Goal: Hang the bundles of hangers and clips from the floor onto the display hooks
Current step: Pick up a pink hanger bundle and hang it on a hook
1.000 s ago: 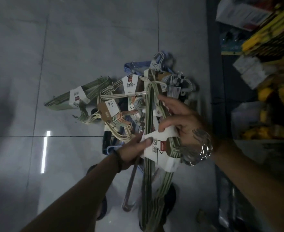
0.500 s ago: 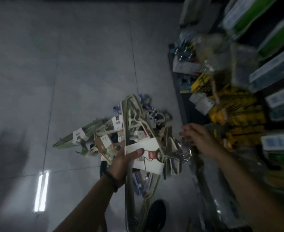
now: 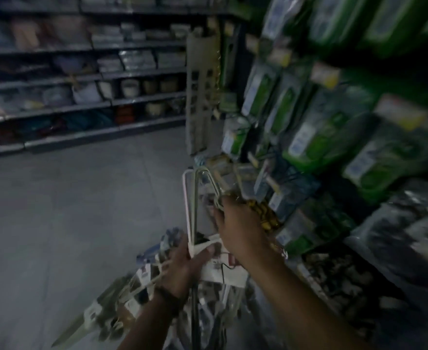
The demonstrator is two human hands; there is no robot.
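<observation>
One bundle of pale green and white wire hangers (image 3: pixel 195 198) held up beside display rack of green packets (image 3: pixel 309 137), clear of grey tiled floor (image 3: pixel 69 210); bundle gripped at white card label (image 3: pixel 224 272) by left hand (image 3: pixel 182 263), thumb pinched over card; right hand (image 3: pixel 240 231) laid on upper wires, fingers hidden and blurred, grip cannot be told; more bundles (image 3: pixel 117 301) seen on floor below; step judged: carry-to-hook; free hook not made out; next: hook to be located, hanger tops threaded over it, weight supported until seated.
</observation>
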